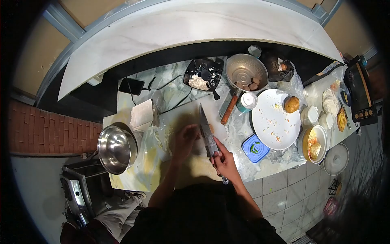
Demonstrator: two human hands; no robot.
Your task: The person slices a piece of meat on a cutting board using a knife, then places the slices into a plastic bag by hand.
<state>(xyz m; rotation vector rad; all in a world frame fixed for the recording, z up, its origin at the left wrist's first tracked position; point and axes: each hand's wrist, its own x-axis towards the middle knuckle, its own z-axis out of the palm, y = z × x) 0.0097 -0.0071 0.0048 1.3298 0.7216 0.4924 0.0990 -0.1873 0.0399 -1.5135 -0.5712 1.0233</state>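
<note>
Over the cutting board, a knife was grasped by the right hand.
Whether anything was held by the left hand could not be told; brown lumps were contained in the pan.

Knife: dull grey blade, mottled with darker patches
Cutting board: plain whitish, near enough, from where I stand
Counter: white and grey-green marbling, turning yellowish towards the left
Shelf: white, with faint grey veins
Plate: white, flecked orange and yellow
Round potato-like piece: golden brown
Lid: bright blue, a green bit on top
Pan: silvery, dimpled all over; reddish-brown handle
Bowl: shiny silver
Jar: white top, teal side
Sleeves: black
Bricks: red-brown, dark joints
Floor tiles: pale grey, dark-lined grid
</note>
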